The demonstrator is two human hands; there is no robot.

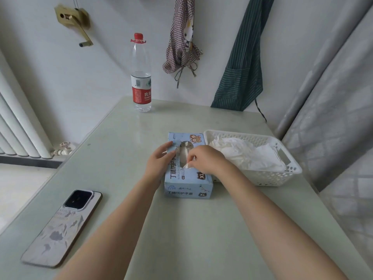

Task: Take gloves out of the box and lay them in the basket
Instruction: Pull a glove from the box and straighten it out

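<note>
Right hand (203, 159) pinches a glove (188, 164) at the box (188, 178) slot.
Left hand (159, 158) steadies the box, fingers straight; basket (290, 168) lies just right.

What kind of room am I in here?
Probably a home, perhaps a kitchen corner: two aprons hang on the wall behind a glass-topped table, with a radiator at the left.

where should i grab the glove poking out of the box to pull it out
Pinch the loose tip of the glove at the near end of the slot, from above, as the right hand does. Only that bit sticks out. The left hand rests on the box, which probably steadies it.
</note>
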